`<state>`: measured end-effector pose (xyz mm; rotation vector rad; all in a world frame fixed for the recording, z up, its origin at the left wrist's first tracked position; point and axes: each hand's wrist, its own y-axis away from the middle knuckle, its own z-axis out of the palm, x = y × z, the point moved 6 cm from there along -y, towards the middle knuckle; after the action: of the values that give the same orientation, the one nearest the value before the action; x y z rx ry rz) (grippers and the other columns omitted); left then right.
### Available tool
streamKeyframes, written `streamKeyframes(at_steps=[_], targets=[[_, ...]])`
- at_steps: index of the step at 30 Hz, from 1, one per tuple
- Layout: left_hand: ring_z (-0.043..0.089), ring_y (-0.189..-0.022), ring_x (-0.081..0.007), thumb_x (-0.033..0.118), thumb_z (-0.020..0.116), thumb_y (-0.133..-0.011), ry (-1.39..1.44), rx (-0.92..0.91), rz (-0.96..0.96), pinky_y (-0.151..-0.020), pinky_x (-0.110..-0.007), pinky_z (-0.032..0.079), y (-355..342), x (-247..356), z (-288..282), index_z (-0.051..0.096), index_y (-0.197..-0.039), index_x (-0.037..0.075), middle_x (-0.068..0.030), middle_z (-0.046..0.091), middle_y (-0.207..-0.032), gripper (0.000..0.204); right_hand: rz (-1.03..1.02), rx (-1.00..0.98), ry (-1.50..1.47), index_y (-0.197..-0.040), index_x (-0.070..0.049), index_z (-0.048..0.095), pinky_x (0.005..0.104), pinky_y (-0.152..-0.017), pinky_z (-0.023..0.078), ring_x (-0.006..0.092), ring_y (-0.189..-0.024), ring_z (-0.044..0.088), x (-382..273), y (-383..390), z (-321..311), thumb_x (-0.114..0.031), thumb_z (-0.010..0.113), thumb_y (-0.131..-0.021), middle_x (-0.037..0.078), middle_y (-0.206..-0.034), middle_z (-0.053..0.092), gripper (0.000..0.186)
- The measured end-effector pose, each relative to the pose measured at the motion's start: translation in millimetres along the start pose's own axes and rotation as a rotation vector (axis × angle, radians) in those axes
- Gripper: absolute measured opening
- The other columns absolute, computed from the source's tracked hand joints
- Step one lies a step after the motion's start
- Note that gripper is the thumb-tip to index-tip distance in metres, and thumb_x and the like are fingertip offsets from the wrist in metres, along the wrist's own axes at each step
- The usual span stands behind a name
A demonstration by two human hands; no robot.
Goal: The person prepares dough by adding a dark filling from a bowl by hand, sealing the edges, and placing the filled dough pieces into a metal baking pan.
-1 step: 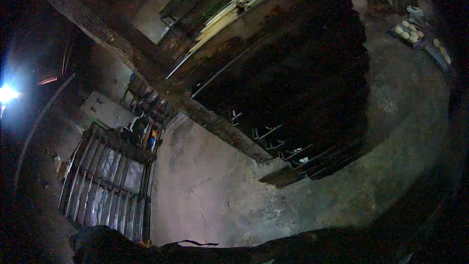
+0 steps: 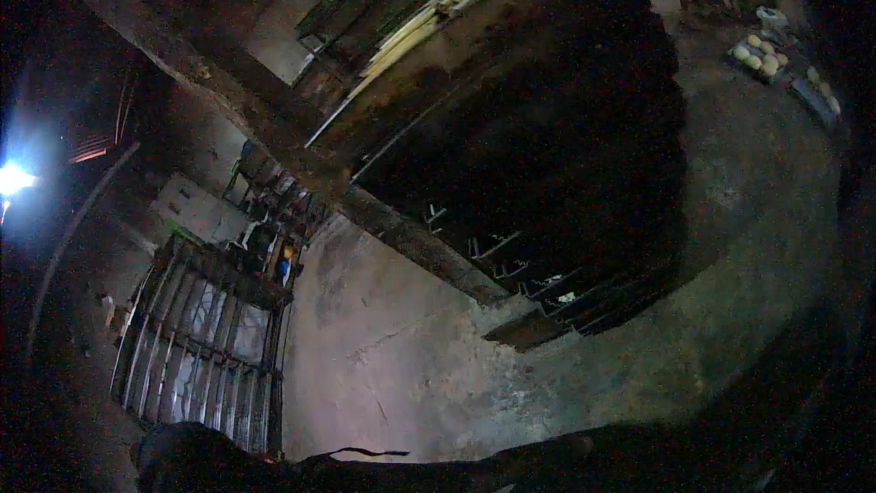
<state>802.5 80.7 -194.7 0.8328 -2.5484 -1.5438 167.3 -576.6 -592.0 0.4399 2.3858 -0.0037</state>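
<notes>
Concrete floor (image 2: 401,356) seen in a dim, cluttered room.

Neither hand is shown, so the state of the fingers cannot be told; only a dark shape (image 2: 365,470) along the lower edge is seen. A barred metal grate (image 2: 196,356) lies at left, beside the floor, and pale round objects (image 2: 759,53) are set at upper right.

A dark shape (image 2: 365,470) along the lower edge is cut off by the frame and too dim to identify as a forearm or hand. The deep black recess (image 2: 566,155) at centre hides whatever lies inside it. Pale round objects (image 2: 757,55) at the upper right are too small to identify.
</notes>
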Motion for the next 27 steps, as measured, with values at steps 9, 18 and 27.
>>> streamKeyframes(at_steps=[9, 18, 27], targets=[[0.066, -0.108, -0.0325, 0.028, 0.051, -0.099, -0.053, 0.083, 0.157, -0.091, -0.043, 0.054, -48, 39, -17, 0.069, -0.115, 0.007, -0.0124, 0.070, -0.118, 0.032, -0.019, 0.141, -0.185, -0.114, -0.010, 0.067, 0.0389, -0.087, 0.052, 0.0264, -0.100, 0.066, 44, 81, -94, -0.016, 0.071, -0.088, 0.010, -0.106, 0.071, 0.027], [0.067, -0.107, -0.0316, 0.027, 0.052, -0.099, 0.027, 0.416, 1.016, -0.088, -0.042, 0.056, -106, 182, -27, 0.069, -0.116, 0.008, -0.0119, 0.070, -0.118, 0.030, 0.186, 0.039, -0.640, -0.110, -0.011, 0.070, 0.0395, -0.089, 0.053, 0.0278, -0.102, 0.066, -12, 387, -296, -0.014, 0.073, -0.086, 0.010, -0.108, 0.071, 0.025], [0.067, -0.103, -0.0304, 0.014, 0.060, -0.095, -0.131, 0.437, 1.446, -0.085, -0.042, 0.054, 33, 562, -99, 0.068, -0.114, 0.006, -0.0167, 0.069, -0.113, 0.022, 0.011, 0.414, -0.524, -0.105, -0.011, 0.072, 0.0392, -0.091, 0.053, 0.0272, -0.103, 0.067, -119, 547, -530, -0.009, 0.076, -0.081, 0.008, -0.108, 0.072, 0.024]])
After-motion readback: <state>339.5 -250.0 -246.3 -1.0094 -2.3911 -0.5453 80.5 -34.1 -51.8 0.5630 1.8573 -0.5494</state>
